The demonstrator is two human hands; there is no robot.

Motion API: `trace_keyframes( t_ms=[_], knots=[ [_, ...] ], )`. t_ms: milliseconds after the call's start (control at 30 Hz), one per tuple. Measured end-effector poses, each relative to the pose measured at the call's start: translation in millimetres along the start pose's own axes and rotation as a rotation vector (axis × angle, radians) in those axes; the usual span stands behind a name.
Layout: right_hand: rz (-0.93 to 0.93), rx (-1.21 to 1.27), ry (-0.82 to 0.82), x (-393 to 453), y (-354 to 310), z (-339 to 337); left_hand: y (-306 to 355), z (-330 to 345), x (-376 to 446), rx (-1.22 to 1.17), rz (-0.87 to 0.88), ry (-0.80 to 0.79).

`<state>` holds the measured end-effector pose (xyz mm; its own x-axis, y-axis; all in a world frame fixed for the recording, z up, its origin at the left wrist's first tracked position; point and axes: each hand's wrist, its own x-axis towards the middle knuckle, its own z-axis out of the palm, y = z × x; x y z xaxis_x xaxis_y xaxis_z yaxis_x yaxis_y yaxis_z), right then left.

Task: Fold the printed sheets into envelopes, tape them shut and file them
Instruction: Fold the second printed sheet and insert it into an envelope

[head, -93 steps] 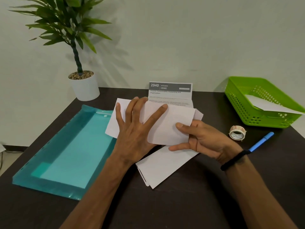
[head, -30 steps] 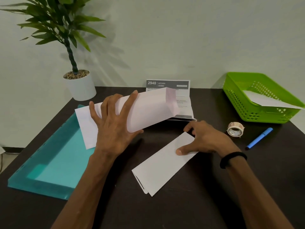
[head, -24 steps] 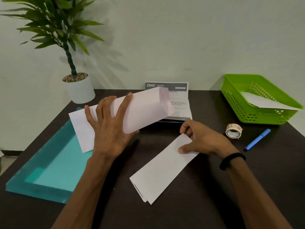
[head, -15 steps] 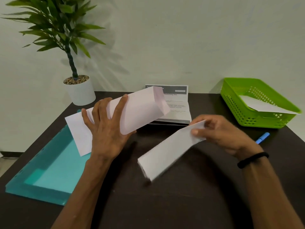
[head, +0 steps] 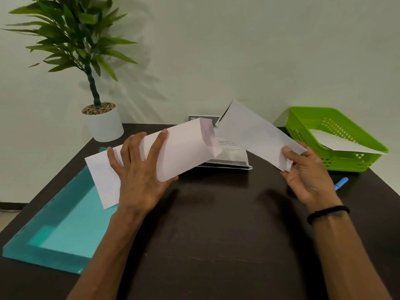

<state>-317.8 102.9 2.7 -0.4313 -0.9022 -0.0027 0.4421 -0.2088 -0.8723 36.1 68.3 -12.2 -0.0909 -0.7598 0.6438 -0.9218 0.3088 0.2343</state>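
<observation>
I hold a white paper envelope (head: 173, 154) in my left hand (head: 140, 176), raised above the worktop (head: 216, 234) near its far left part, its open mouth pointing right. My fingers are spread over its top face and my thumb is curled beneath, so I grip it around the middle. My left forearm reaches in from the near edge. My right hand (head: 307, 174) pinches the lower end of a folded white sheet (head: 253, 133), thumb on top, fingers under it; the sheet slants up and left, its far end just beside the envelope's mouth, though I cannot tell if they touch. Beneath them, at the far edge, lies a stack of printed sheets (head: 229, 156). A green plastic basket (head: 333, 135) holding white paper sits at the far right corner, and a translucent teal plastic folder (head: 65, 224) lies along the left edge.
</observation>
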Motion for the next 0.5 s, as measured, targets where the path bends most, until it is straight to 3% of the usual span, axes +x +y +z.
trace_keyframes(
  t_ms=[500],
  knots=[
    [-0.088, -0.310, -0.091, -7.8, 4.9, 6.4, 8.1, -1.9, -1.9, 0.021, 0.062, -0.041]
  ],
)
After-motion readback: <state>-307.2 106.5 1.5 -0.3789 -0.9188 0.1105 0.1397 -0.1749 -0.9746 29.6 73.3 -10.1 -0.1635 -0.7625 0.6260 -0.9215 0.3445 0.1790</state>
